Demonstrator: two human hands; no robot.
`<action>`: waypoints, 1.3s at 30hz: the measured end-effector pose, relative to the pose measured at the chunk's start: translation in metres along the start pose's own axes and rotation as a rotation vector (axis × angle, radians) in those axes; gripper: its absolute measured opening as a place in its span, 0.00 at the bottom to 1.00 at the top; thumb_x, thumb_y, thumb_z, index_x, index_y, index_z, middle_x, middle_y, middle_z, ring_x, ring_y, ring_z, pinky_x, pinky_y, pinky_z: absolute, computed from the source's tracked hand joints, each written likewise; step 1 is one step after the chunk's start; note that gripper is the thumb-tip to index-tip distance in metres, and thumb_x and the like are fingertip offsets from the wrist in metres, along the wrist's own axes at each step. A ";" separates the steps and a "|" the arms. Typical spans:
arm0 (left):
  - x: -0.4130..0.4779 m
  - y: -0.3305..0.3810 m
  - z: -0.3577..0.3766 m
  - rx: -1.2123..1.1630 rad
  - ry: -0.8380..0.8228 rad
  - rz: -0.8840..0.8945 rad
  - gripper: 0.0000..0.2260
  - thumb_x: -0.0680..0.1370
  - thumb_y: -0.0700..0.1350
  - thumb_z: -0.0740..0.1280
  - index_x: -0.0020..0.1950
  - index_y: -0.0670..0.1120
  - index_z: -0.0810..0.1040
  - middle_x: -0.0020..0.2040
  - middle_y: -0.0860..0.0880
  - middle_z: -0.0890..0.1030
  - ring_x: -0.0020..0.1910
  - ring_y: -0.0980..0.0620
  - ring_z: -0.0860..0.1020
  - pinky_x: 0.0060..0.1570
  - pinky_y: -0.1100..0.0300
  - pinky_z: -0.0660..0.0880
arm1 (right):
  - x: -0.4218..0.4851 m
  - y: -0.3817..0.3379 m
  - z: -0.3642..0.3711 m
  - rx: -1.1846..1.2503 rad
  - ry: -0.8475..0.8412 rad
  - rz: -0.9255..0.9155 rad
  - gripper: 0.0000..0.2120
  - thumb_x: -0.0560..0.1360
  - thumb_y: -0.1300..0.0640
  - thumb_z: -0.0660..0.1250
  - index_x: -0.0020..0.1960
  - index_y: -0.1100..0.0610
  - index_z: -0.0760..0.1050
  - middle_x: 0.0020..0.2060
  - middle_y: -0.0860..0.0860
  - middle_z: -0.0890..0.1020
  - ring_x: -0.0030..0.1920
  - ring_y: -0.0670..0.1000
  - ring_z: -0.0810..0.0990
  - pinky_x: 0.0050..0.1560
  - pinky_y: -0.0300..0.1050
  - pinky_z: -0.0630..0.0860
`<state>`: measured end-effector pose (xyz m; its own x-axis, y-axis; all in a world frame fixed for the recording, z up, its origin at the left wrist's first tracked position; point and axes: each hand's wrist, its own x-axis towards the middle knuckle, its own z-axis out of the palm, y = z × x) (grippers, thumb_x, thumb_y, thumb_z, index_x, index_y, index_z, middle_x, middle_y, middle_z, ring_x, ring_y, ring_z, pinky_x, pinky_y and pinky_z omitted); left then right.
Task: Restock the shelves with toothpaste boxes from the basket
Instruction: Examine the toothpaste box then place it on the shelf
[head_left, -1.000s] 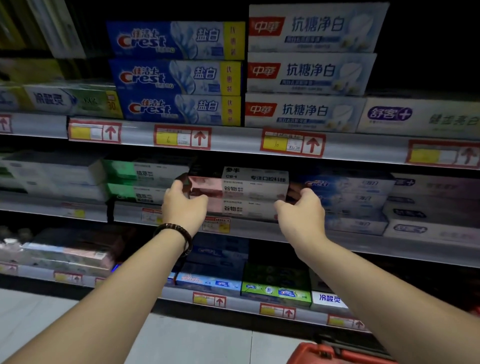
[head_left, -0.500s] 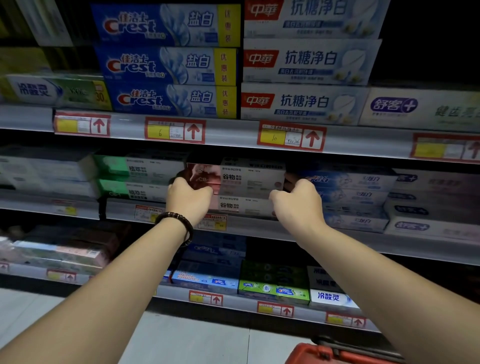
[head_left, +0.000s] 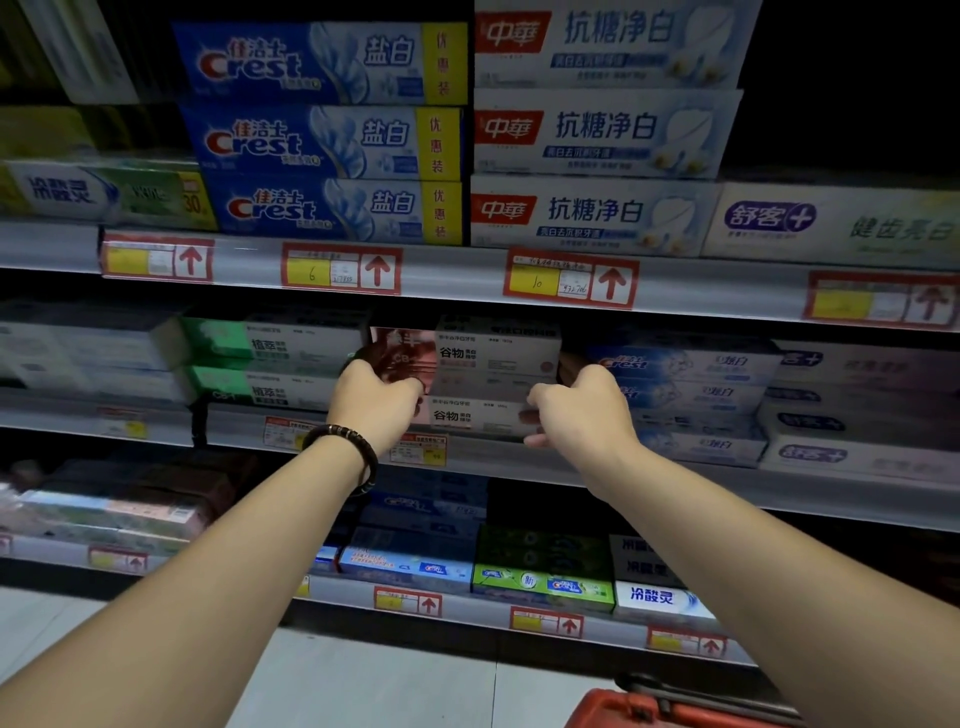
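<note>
A pink-and-white toothpaste box (head_left: 493, 356) lies on top of a like box (head_left: 470, 418) on the middle shelf (head_left: 675, 467). My left hand (head_left: 376, 400), with a dark bead bracelet at the wrist, grips the top box's left end. My right hand (head_left: 582, 405) holds its right end with curled fingers. The top box sits level inside the shelf opening, between green boxes (head_left: 275, 358) on the left and blue Crest boxes (head_left: 685, 387) on the right. The red basket (head_left: 665, 709) shows only its rim at the bottom right.
The upper shelf (head_left: 457, 278) carries stacked blue Crest boxes (head_left: 322, 140) and white boxes (head_left: 602, 130) close above my hands. The lower shelf (head_left: 467, 608) holds more boxes. Light floor tiles (head_left: 363, 680) lie below.
The upright top box has been tipped down flat onto the stack and pushed back. Both hands stay on its ends, and the view has moved closer.
</note>
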<state>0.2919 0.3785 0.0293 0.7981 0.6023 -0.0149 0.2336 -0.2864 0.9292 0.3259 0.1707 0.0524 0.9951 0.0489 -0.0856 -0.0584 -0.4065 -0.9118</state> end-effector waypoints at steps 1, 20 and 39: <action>0.000 0.000 0.000 -0.001 0.008 0.003 0.09 0.71 0.48 0.72 0.48 0.56 0.74 0.47 0.47 0.86 0.46 0.43 0.86 0.46 0.38 0.84 | -0.001 0.001 -0.001 0.007 0.005 -0.003 0.04 0.81 0.58 0.67 0.49 0.55 0.72 0.55 0.51 0.79 0.37 0.56 0.88 0.35 0.44 0.81; -0.084 0.031 0.018 -0.149 -0.114 -0.036 0.27 0.80 0.40 0.71 0.77 0.48 0.67 0.58 0.51 0.79 0.49 0.48 0.83 0.49 0.49 0.83 | -0.060 0.031 -0.051 0.161 -0.092 -0.031 0.25 0.83 0.62 0.67 0.79 0.51 0.68 0.66 0.48 0.80 0.65 0.51 0.80 0.70 0.57 0.77; -0.208 0.071 0.015 -0.167 -0.205 0.037 0.26 0.79 0.46 0.73 0.75 0.53 0.68 0.61 0.54 0.78 0.59 0.48 0.81 0.62 0.43 0.80 | -0.161 0.033 -0.120 0.195 -0.086 -0.085 0.20 0.82 0.61 0.70 0.70 0.46 0.71 0.60 0.43 0.82 0.61 0.47 0.82 0.69 0.57 0.78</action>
<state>0.1507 0.2214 0.0932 0.9042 0.4254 -0.0384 0.1206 -0.1681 0.9784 0.1731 0.0402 0.0839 0.9871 0.1568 -0.0318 0.0024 -0.2137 -0.9769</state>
